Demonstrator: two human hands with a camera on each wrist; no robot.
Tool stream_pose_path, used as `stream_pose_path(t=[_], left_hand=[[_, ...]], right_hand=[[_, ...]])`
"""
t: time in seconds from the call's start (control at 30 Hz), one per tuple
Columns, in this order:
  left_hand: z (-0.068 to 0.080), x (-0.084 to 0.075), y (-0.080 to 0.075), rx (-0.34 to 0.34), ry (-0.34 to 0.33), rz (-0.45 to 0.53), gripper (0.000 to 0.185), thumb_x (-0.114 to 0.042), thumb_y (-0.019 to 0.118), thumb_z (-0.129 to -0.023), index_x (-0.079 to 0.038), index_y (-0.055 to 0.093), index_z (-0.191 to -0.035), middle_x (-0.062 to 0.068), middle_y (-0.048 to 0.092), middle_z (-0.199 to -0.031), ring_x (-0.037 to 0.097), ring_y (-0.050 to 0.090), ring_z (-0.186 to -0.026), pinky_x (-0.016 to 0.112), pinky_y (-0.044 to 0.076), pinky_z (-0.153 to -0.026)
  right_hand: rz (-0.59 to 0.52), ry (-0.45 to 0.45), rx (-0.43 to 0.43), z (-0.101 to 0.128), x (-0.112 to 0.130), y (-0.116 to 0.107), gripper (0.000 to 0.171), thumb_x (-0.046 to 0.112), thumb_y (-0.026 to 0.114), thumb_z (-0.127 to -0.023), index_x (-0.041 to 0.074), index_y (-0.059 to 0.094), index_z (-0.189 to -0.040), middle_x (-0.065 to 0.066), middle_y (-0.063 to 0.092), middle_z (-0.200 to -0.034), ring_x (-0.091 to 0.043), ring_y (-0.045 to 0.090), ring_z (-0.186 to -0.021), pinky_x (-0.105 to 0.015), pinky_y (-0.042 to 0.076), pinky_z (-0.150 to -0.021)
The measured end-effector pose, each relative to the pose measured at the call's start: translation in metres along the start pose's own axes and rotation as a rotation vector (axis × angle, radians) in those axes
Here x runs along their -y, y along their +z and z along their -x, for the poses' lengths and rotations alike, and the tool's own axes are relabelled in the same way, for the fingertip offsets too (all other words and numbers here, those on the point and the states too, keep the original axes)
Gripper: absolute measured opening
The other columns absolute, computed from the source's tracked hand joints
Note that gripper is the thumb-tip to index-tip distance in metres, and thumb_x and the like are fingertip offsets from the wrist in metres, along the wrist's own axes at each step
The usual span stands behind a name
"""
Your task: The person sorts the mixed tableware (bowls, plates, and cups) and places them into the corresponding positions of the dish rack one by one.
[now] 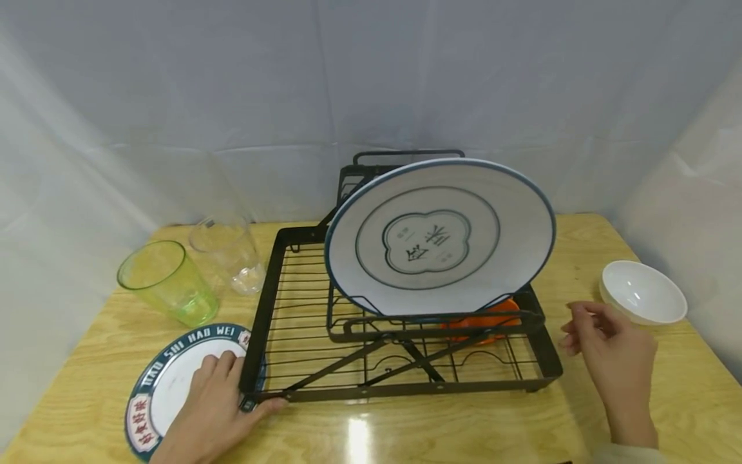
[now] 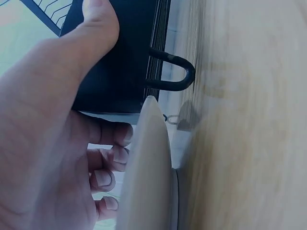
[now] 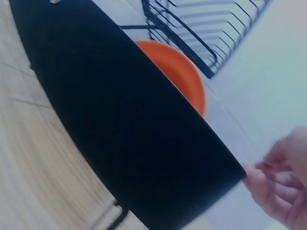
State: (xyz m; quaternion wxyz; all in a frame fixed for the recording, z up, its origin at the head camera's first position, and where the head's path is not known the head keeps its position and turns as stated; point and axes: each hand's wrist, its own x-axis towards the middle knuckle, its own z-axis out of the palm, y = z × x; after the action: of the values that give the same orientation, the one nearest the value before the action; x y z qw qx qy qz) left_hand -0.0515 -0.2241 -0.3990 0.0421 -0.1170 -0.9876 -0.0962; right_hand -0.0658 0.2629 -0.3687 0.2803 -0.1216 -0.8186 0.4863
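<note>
Dish rack (image 1: 265,316): platter (image 1: 426,245), orange bowl (image 3: 194,79) in; tumblers (image 1: 174,287), lettered plate (image 1: 176,380), white bowl (image 1: 642,293) out.
Left hand (image 1: 211,406) grips seven-o'clock corner; right hand (image 1: 614,348), four o'clock, empty.

The rack (image 1: 259,322) is black, its large plate (image 1: 437,238) white with blue rings. On the yellow wood-grained desk (image 1: 582,248), the small plate (image 1: 174,381) toward the left edge is teal-rimmed white; near the right edge, the bowl (image 1: 643,293) is white.
</note>
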Motion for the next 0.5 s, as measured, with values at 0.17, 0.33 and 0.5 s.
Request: stream_pose_path(t=[0.17, 0.33, 0.5], left_hand=[[0.000, -0.001, -0.001, 0.000, 0.000, -0.013, 0.096, -0.071, 0.066, -0.072, 0.014, 0.056, -0.116, 0.016, 0.051, -0.097, 0.031, 0.041, -0.088, 0.045, 0.038, -0.075], [0.000, 0.000, -0.001, 0.002, -0.001, -0.010, 0.096, -0.070, 0.067, -0.072, 0.014, 0.055, -0.116, 0.016, 0.050, -0.097, 0.031, 0.042, -0.088, 0.045, 0.037, -0.075], [-0.001, 0.000, -0.001, 0.011, -0.006, 0.009, 0.096, -0.070, 0.068, -0.072, 0.014, 0.055, -0.118, 0.015, 0.050, -0.097, 0.031, 0.042, -0.089, 0.045, 0.038, -0.076]], right_hand=[[-0.347, 0.473, -0.047, -0.017, -0.023, -0.020, 0.026, 0.026, 0.058, -0.097, 0.011, 0.069, -0.078, 0.001, 0.066, -0.057, -0.011, 0.061, -0.044, -0.023, 0.051, -0.042], [-0.441, 0.787, 0.022, -0.030, -0.042, -0.035, 0.049, 0.045, 0.046, -0.099, 0.010, 0.062, -0.068, -0.002, 0.067, -0.058, -0.010, 0.055, -0.043, -0.022, 0.044, -0.040], [-0.501, 0.904, 0.098, -0.035, -0.050, -0.040, 0.056, 0.052, 0.037, -0.099, 0.009, 0.057, -0.069, -0.004, 0.068, -0.059, -0.008, 0.050, -0.045, -0.020, 0.039, -0.040]])
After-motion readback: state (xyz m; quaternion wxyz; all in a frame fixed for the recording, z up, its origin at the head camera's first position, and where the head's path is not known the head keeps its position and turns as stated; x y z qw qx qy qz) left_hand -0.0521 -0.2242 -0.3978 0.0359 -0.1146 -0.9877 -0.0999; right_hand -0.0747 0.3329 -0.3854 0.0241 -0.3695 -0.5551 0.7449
